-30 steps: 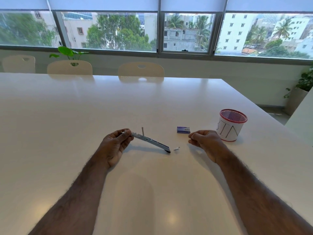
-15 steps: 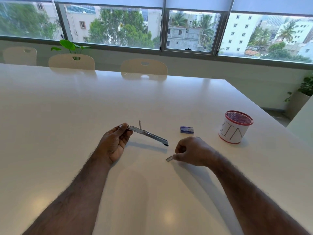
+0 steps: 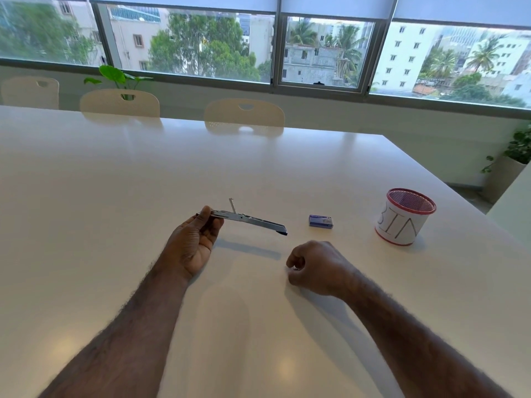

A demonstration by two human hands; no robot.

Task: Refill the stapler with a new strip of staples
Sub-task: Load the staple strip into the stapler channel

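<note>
The step in hand seems to be the loading: the left hand (image 3: 195, 242) pinches the left end of the opened stapler (image 3: 244, 219) between thumb and fingers, holding it raised over the table (image 3: 115, 196) near the middle of the frame. The right hand (image 3: 316, 267) is curled closed just below and right of the stapler's dark tip; it may hold a staple strip, but this cannot be told. Next the strip must be lined up carefully with the narrow channel; the small staple box (image 3: 321, 221) lies further right.
</note>
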